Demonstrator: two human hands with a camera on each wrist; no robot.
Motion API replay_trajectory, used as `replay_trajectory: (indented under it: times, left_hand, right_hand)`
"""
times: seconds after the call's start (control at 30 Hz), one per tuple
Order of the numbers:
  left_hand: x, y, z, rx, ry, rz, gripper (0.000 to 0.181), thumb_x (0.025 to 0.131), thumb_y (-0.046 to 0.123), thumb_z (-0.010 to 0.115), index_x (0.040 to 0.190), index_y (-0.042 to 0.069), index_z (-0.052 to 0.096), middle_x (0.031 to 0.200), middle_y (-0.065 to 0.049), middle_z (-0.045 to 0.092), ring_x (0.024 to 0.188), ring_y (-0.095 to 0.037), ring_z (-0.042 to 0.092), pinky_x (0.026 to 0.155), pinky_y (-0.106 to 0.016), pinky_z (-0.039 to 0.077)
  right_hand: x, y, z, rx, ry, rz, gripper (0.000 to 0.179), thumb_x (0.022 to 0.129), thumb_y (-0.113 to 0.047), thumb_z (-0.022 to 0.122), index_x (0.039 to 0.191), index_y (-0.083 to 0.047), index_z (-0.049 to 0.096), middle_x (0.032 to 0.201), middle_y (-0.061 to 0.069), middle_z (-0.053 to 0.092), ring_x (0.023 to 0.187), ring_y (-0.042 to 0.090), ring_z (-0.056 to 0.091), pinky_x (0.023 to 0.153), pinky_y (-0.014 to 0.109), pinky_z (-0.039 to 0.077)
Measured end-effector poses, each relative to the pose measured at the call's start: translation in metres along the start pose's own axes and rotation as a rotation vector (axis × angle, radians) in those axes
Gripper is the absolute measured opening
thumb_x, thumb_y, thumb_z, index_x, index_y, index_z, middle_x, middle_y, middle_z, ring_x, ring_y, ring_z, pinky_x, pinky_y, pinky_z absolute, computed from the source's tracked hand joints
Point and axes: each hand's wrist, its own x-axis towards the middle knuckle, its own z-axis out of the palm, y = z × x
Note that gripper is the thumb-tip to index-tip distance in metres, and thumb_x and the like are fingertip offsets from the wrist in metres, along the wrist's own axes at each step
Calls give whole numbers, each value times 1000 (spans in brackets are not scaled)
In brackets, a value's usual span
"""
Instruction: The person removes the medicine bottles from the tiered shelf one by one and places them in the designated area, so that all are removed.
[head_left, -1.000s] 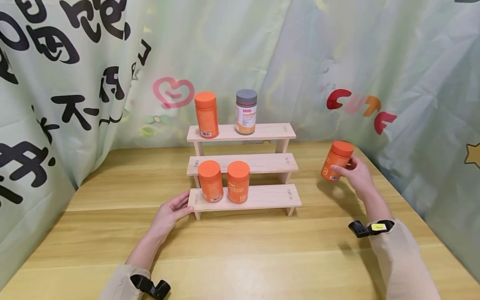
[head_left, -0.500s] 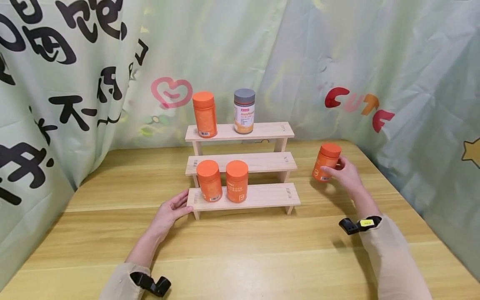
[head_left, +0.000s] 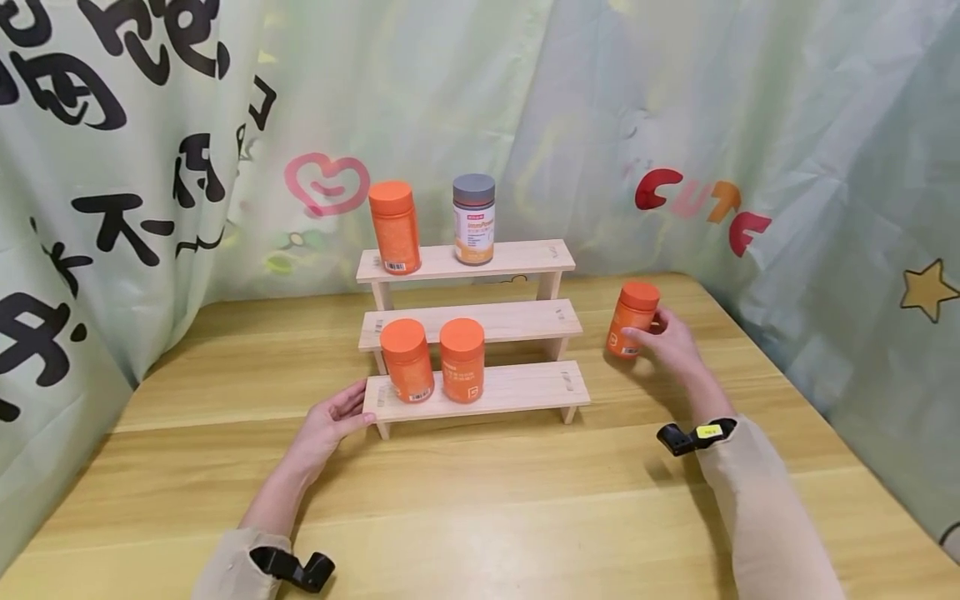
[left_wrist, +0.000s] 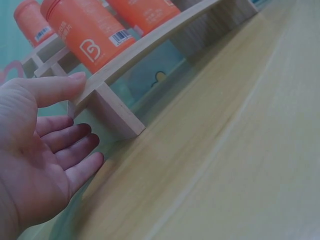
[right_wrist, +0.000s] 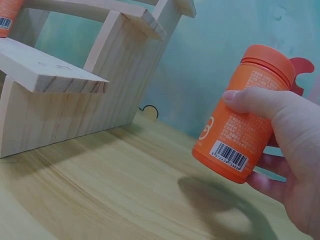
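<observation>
My right hand (head_left: 670,340) grips an orange supplement jar (head_left: 632,321) with an orange screw lid, right of the wooden tiered shelf. In the right wrist view the jar (right_wrist: 240,115) is tilted and raised above the table, its shadow lying apart below; the thumb lies across its label. My left hand (head_left: 326,427) holds the left end of the shelf's lowest board (head_left: 517,390), thumb at the front corner, the other fingers loosely bent beside the end. Two orange jars (head_left: 407,361) stand side by side on that lowest board, towards the left.
On the top board (head_left: 525,257) stand another orange jar (head_left: 395,229) and a grey-lidded jar (head_left: 474,221) with a white label. The middle board (head_left: 517,321) runs between. A printed curtain (head_left: 585,125) hangs behind the wood-grain table (head_left: 480,517).
My right hand has brought the orange jar leftwards, nearer the shelf. The left hand keeps its place at the shelf's end. The whole head view has shifted slightly.
</observation>
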Motion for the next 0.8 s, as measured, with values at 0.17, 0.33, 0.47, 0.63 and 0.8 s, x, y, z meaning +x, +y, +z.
replay_trajectory:
  times: [0.17,0.33,0.47,0.63,0.8]
  left_hand:
    - [-1,1,0,9,5,-12,66,88,5,62,142,-8,25,145,-23,30,131,-31,30,101,-22,33]
    - [-2,1,-1,27,9,-9,67,87,7,63,141,-8,27,144,-23,32,131,-32,31,101,-24,33]
    - [-1,0,0,32,10,-3,67,86,8,64,141,-8,28,144,-22,33,130,-31,32,95,-15,36]
    - [-2,0,0,48,10,-6,67,86,9,64,141,-8,29,143,-23,33,130,-32,32,98,-20,35]
    - [-3,2,-1,50,14,6,66,87,8,63,141,-8,28,143,-24,33,131,-33,32,99,-21,35]
  right_hand:
    - [5,4,6,28,-15,5,67,87,-26,66,137,5,34,128,26,45,111,33,44,96,42,36]
    - [13,11,13,50,-22,0,64,87,-19,66,136,7,34,128,27,45,113,35,44,98,45,35]
    - [18,18,18,71,-2,0,61,86,-15,65,134,9,35,126,27,45,110,33,45,94,38,37]
    - [19,22,23,102,1,8,60,86,-11,65,134,8,35,128,27,44,112,34,44,92,35,37]
    - [21,22,25,118,-7,1,63,85,-10,66,136,7,33,132,27,42,118,38,41,100,46,35]
